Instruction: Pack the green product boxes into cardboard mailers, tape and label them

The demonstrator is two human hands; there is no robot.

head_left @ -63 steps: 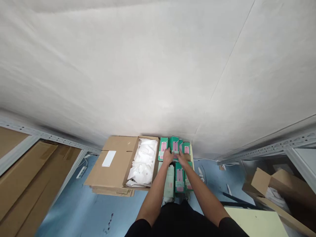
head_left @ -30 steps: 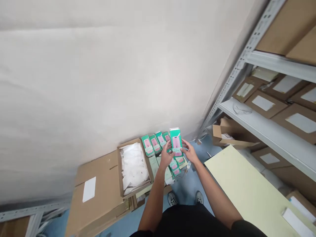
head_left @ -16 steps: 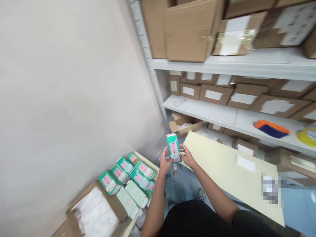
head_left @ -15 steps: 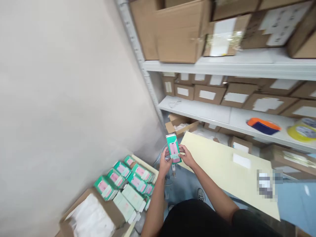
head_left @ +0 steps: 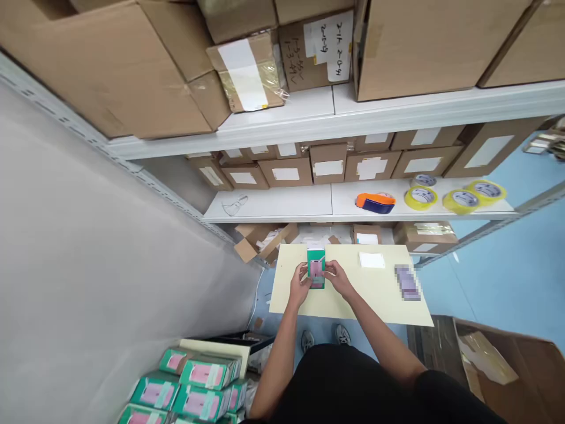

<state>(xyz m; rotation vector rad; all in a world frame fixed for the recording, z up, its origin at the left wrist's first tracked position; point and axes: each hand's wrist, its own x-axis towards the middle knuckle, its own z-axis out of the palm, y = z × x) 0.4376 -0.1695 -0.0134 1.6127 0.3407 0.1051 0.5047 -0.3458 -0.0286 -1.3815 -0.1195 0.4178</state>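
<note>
A small green box point(head_left: 316, 268) with a pink picture on its front is held upright between my two hands, over the near left part of a pale yellow table point(head_left: 344, 300). My left hand point(head_left: 301, 285) grips its left edge with the thumb on the front. On the right edge, my right hand point(head_left: 338, 279) closes its fingers and thumb around the box. The top flap of the box looks raised and white. A white slip point(head_left: 371, 260) lies on the table to the right, and a pixelated purple item point(head_left: 407, 282) is beyond it.
Green boxes point(head_left: 200, 403) are stacked at lower left. Ahead, a shelf point(head_left: 273, 203) carries cartons, an orange and blue tape dispenser point(head_left: 375, 203) and yellow tape rolls point(head_left: 421, 198). An open carton point(head_left: 265, 241) sits behind the table; a large carton point(head_left: 507, 377) stands at lower right.
My view has turned right, so the table now lies straight ahead and the stacked boxes sit further to the lower left. Both hands still hold the green box, now over the table.
</note>
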